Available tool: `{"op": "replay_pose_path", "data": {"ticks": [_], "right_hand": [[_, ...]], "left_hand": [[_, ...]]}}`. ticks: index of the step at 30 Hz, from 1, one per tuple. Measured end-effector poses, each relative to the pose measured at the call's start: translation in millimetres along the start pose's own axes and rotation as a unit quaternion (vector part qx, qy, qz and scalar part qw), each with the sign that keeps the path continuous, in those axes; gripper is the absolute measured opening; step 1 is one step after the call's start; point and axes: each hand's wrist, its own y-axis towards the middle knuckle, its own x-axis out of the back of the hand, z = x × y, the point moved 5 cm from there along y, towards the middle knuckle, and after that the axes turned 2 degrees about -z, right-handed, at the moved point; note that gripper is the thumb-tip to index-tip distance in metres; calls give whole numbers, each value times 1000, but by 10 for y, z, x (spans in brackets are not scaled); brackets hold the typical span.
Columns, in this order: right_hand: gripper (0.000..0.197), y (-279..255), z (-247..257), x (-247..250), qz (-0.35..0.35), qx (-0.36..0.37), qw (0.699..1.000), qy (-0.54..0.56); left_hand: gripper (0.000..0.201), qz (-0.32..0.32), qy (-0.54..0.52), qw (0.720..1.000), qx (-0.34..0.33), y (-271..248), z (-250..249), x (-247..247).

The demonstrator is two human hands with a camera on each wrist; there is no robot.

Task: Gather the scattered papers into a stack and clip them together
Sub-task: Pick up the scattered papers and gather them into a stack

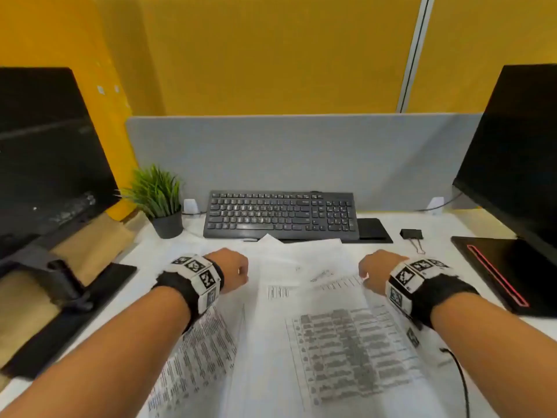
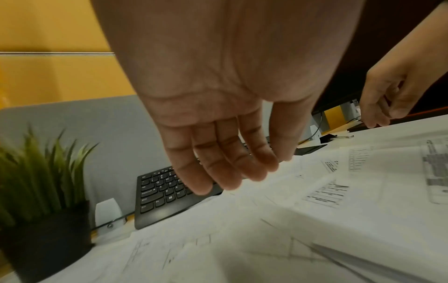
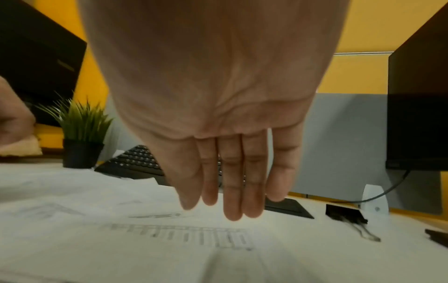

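Note:
Several printed papers [image 1: 304, 312] lie overlapped and askew on the white desk, in front of the keyboard. My left hand [image 1: 233, 271] hovers over their left edge, and the left wrist view shows its fingers [image 2: 227, 166] straight, holding nothing. My right hand [image 1: 372, 274] hangs over the right edge; its fingers [image 3: 232, 193] point down, just above the papers [image 3: 145, 239]. A black binder clip [image 1: 412, 234] with silver handles lies on the desk to the right of the papers, beyond my right hand, also in the wrist views as the binder clip [image 3: 344, 213] [image 2: 331, 137].
A black keyboard [image 1: 280, 215] sits behind the papers, a potted plant [image 1: 161, 203] at its left. Dark monitors stand at the left [image 1: 45, 155] and right [image 1: 518, 152]. A grey divider [image 1: 301, 155] closes off the desk's back. A black cable [image 1: 461, 378] trails near my right forearm.

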Motion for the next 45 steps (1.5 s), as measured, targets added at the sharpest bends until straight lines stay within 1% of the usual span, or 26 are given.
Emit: {"op": "replay_pose_path", "data": {"ticks": [1, 2, 5, 7, 10, 12, 13, 16, 17, 19, 21, 22, 24, 25, 28, 29, 31, 33, 34, 35, 36, 38, 39, 42, 43, 45], "right_hand": [[30, -19, 73, -13, -1, 9, 1000, 3], [31, -63, 156, -6, -1, 15, 1000, 3], [32, -142, 437, 2, -33, 57, 997, 35], [38, -168, 633, -47, -20, 91, 994, 51], [64, -171, 883, -97, 8, 126, 991, 41], [75, -129, 964, -128, 26, 141, 989, 37], [80, -108, 979, -149, 41, 133, 990, 27], [105, -28, 932, -299, 69, 110, 992, -7], [107, -60, 930, -297, 67, 105, 992, -3], [103, -97, 904, -307, 64, 95, 993, 7], [85, -134, 869, -303, 79, 94, 992, 4], [80, -126, 838, -315, 79, 92, 993, -1], [83, -130, 808, -318, 62, 86, 994, -12], [83, -121, 786, -325, 55, 79, 995, 1], [70, -63, 702, -384, 58, 85, 993, 58], [70, -47, 679, -385, 60, 90, 992, 60], [77, -34, 645, -361, 46, 100, 992, 61], [89, -50, 586, -305, 4, 100, 994, 44], [91, -56, 532, -270, -23, 95, 995, 29], [86, -66, 458, -226, -44, 87, 995, 23], [75, -71, 355, -182, -56, 75, 995, 29], [55, -82, 87, -125, -41, 28, 997, 53], [53, -84, -83, -119, -24, -8, 998, 60], [71, -111, -535, -233, 42, -123, 989, 66], [71, -130, -626, -317, 60, -144, 985, 71], [63, -167, -685, -487, 82, -160, 979, 96]], "left_hand": [[27, 11, 6, 1000, 4, -40, -7, -18], [27, 9, 6, 1000, 7, -96, -26, -22], [23, 4, 3, 1000, -4, -269, -84, -53], [20, 10, 7, 1000, -7, -397, -81, -124], [15, 14, -4, 1000, 2, -576, -14, -197], [12, 21, -5, 1000, 9, -642, 59, -257], [11, 24, -3, 1000, 13, -661, 93, -277], [12, 24, -9, 999, 21, -615, 163, -313], [14, 25, -12, 999, 22, -575, 170, -316], [20, 28, -10, 999, 23, -472, 154, -316], [25, 30, -12, 999, 19, -330, 106, -324], [29, 27, -19, 999, 14, -244, 64, -331], [35, 23, -30, 999, 2, -82, -34, -338], [39, 21, -34, 999, -2, -10, -87, -337], [51, 26, -42, 999, -7, 180, -188, -385], [55, 37, -33, 999, -3, 220, -209, -413], [61, 59, -4, 998, 5, 270, -234, -467], [68, 66, 2, 998, 12, 310, -222, -509], [75, 68, 1, 998, 17, 332, -201, -515], [79, 73, 2, 997, 20, 353, -174, -518], [78, 72, -2, 997, 22, 374, -140, -522], [71, 67, -20, 997, 29, 416, -78, -529], [66, 63, -24, 997, 30, 430, -56, -525], [46, 45, -41, 998, 19, 486, -16, -485], [38, 38, -58, 997, 19, 503, -3, -448], [25, 7, -106, 994, 24, 527, 40, -352]]}}
